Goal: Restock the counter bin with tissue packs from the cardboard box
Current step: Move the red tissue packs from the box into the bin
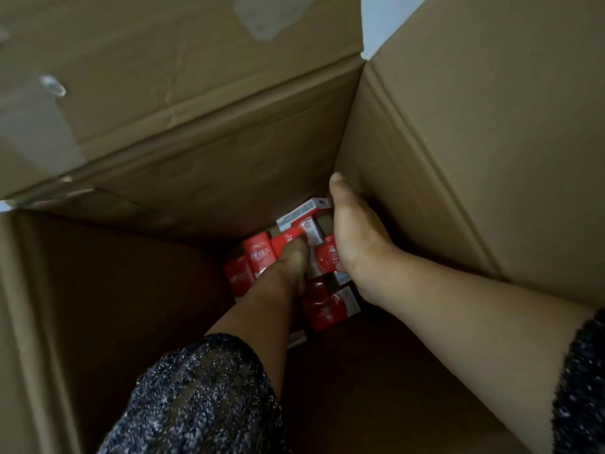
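I look down into a deep cardboard box [183,178]. At its bottom, in the far right corner, lie several red and white tissue packs [258,253]. Both my arms reach down into the box. My left hand [293,262] is deep in shadow among the packs, its fingers hidden, touching a red pack [289,239]. My right hand [352,231] lies against the box's right wall, thumb up, its fingers curled round a red pack [327,257] beside a tilted white pack [307,213]. The counter bin is out of view.
The box's flaps stand open: one at the top left [147,60], one at the right [491,126]. The near floor of the box [376,371] is dark and bare. A pale wall [386,14] shows above the box corner.
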